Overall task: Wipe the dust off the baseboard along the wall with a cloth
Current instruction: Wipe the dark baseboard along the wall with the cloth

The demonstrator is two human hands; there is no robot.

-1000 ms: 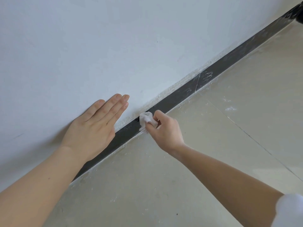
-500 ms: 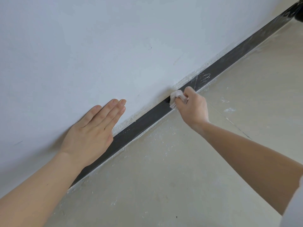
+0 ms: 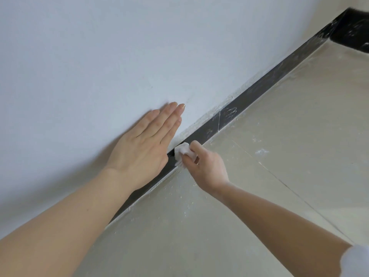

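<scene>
With the left hand (image 3: 139, 152) flat on the wall (image 3: 119, 56), the right hand (image 3: 205, 166) pinches a small cloth (image 3: 182, 149) against the baseboard (image 3: 249, 94), risking smeared dust.

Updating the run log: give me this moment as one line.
step: wiping | right hand: grips cloth on baseboard | left hand: flat on wall | dust: smears toward corner

two hands, left hand (image 3: 139, 152) and right hand (image 3: 207, 166) — one cloth (image 3: 184, 150), one baseboard (image 3: 259, 89), one wall (image 3: 139, 47).
</scene>
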